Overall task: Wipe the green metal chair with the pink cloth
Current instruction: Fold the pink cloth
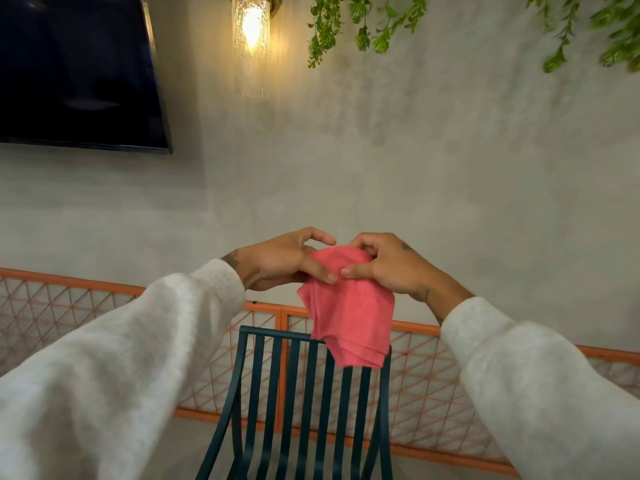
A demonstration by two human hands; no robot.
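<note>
The dark green metal chair [287, 393] stands in front of me at bottom centre, its slatted back facing me. Above its top rail I hold the folded pink cloth [349, 313] in the air with both hands. My left hand [280, 261] pinches the cloth's upper left edge with thumb and fingers. My right hand [384, 265] grips the upper right part, thumb pressed on the front. The cloth's lower corner hangs in front of the chair back's right end; whether it touches the rail I cannot tell.
An orange wire-mesh railing [433, 382] runs behind the chair along a grey wall. A dark screen [76, 74] hangs at upper left, a lit glass lamp [251, 39] beside it, and green hanging plants [363, 26] along the top.
</note>
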